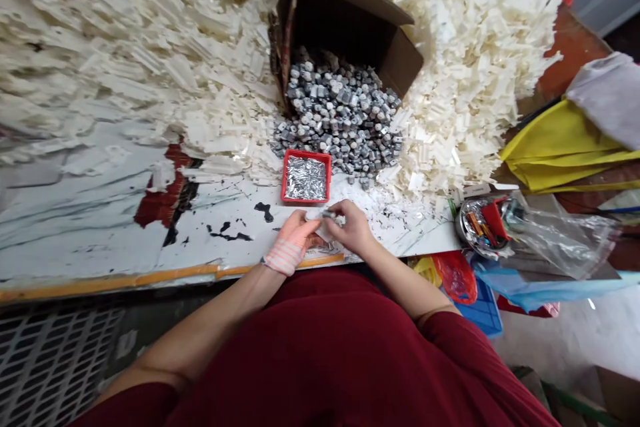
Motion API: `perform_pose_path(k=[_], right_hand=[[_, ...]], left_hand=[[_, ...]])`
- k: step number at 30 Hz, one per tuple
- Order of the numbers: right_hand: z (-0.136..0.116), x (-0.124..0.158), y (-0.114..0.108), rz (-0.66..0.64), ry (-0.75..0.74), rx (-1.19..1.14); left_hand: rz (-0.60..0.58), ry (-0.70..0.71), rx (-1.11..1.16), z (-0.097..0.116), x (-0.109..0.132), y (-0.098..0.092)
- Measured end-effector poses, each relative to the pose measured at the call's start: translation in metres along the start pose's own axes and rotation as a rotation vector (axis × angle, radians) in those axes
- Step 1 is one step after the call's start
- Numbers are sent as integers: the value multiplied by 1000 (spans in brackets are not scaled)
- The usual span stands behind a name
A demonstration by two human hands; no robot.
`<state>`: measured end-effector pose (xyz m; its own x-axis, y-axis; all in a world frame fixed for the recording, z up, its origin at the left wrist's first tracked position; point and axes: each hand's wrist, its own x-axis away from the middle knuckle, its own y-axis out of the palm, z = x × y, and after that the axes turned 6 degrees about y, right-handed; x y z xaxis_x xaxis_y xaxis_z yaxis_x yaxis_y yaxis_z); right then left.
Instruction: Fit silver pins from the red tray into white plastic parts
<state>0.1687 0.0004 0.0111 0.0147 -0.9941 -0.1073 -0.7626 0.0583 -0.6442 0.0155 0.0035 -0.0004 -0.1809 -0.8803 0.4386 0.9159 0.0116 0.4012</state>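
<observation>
Close to the table's front edge, my left hand (294,239) wears a pale glove with pinkish stripes, and its fingers are closed on a small whitish plastic piece (320,215). Facing it, my bare right hand (351,228) pinches a small grey part (329,214) against that piece. The two hands nearly touch, and their fingers partly hide both parts. Just beyond them stands a red tray (284,197) full of thin silvery metal pins (305,177). Behind the tray, many small grey and white parts (345,113) spill from a cardboard box (406,60) lying on its side.
Cream-coloured plastic pieces (465,67) heap up on both sides of the box. The white tabletop (225,203) has torn, dark patches. A metal bowl (463,233) of small items, a clear plastic bag (570,233) and yellow cloth-like material (565,140) lie at right.
</observation>
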Motion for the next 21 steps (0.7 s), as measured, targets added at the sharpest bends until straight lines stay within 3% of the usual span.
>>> perform_pose_path(k=[4,7,11,13,16,17,18,21], right_hand=[[-8,16,11,97,-111,229],[-6,18,9,122,-120,263],[-3,24,8,106,-24,117],[3,28,1,29,38,-32],[26,26,-29,-76,94,-174],[38,23,-46,-30,120,-155],[51,19,-65,106,177,-93],[92,0,-121,617,489,-12]], left_hand=[[84,55,-39,12,8,11],[99,73,-72,19,15,16],[68,60,-123,26,21,22],[6,29,-121,29,21,25],[-128,-42,-97,28,18,23],[-164,-59,-98,27,16,21],[-190,-69,-102,25,14,19],[-225,-90,-110,16,9,12]])
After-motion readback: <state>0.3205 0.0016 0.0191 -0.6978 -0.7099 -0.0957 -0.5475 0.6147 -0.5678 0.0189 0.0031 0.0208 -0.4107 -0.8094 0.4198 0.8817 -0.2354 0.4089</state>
